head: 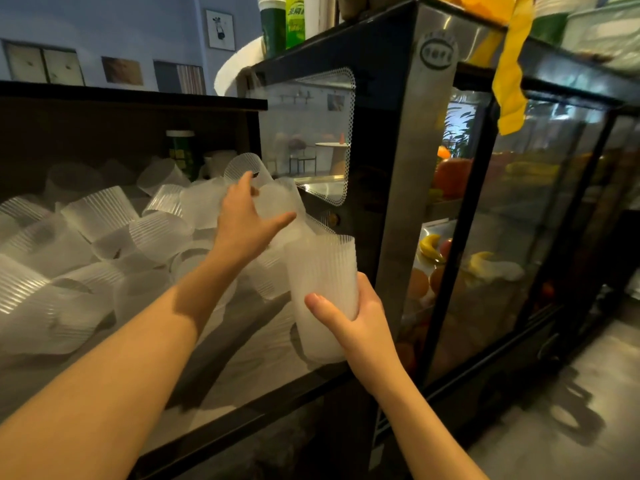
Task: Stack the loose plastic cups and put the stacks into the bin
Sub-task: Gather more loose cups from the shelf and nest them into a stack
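Observation:
Several loose translucent ribbed plastic cups (104,237) lie heaped on a counter at the left. My right hand (349,317) grips a stack of nested cups (322,271), held upright just right of the heap, mouth up. My left hand (249,220) reaches over the heap's far right end. Its fingers are spread around a loose cup (277,199) that lies on its side, with the thumb pointing right. No bin is in view.
A glass-fronted display fridge (485,202) with fruit inside stands right next to the cups. A dark back panel (121,126) closes the counter behind the heap. Green cups and bottles (280,22) stand on the fridge top. Grey floor (571,410) shows at lower right.

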`<action>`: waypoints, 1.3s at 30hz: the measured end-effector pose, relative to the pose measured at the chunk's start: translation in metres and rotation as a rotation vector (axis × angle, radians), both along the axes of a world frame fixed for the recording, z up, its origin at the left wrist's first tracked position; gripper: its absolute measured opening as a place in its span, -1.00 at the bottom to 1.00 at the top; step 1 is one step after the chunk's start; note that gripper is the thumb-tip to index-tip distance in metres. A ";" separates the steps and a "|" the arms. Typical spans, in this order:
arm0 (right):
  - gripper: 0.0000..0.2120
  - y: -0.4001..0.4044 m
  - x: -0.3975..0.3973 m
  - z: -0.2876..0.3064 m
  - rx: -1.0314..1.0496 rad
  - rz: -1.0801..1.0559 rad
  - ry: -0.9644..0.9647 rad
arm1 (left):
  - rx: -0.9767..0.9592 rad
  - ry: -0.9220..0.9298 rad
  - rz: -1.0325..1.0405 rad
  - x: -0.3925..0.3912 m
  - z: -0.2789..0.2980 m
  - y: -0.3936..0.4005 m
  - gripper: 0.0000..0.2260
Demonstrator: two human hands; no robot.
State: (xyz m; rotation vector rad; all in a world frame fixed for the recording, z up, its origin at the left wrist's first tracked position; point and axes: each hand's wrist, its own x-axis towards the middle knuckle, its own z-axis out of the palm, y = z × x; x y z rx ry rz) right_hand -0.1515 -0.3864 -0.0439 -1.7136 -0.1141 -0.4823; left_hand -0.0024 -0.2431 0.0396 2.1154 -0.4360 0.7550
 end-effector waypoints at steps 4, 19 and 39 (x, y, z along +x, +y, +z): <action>-0.33 -0.001 0.001 -0.001 -0.009 -0.005 0.003 | -0.126 -0.070 -0.095 -0.021 0.011 0.020 -0.29; -0.40 0.021 -0.002 0.004 -0.243 -0.001 -0.151 | -0.251 0.052 -0.560 -0.100 -0.008 0.073 -0.51; -0.36 0.033 -0.004 0.007 -0.199 0.075 -0.143 | -0.070 0.129 -0.593 -0.104 -0.023 0.063 -0.25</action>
